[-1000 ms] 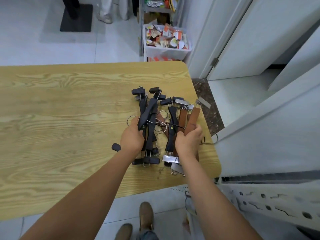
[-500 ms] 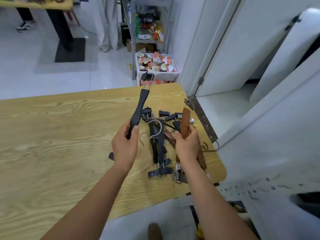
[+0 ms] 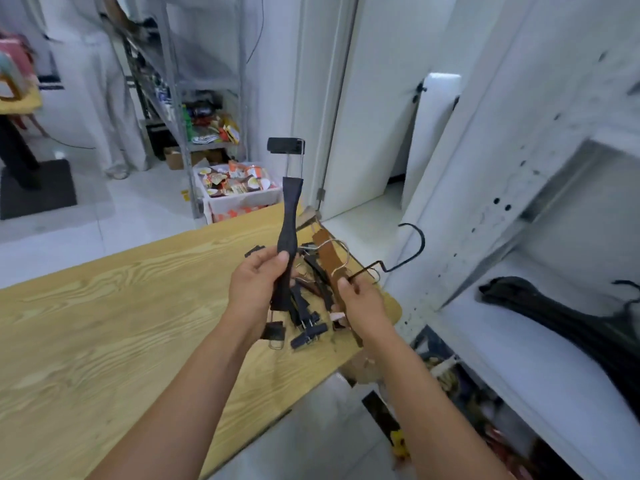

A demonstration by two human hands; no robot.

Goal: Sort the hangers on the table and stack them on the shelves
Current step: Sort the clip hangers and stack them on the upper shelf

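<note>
Black hanger (image 3: 290, 216) held upright above the far right corner of the table (image 3: 121, 323), left hand (image 3: 256, 289) grip closed round its middle. Right hand (image 3: 362, 303) grip pinches a black wire hook (image 3: 414, 249) projecting past the table's right edge. Remaining hangers (image 3: 308, 323) lie piled on the table beneath both hands.

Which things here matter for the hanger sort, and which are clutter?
Job: black wooden clip hanger in left hand; brown wooden hanger in right hand; hanger pile on light wooden table; white shelf.
Clutter: white bin of snack packets; grey metal rack.
</note>
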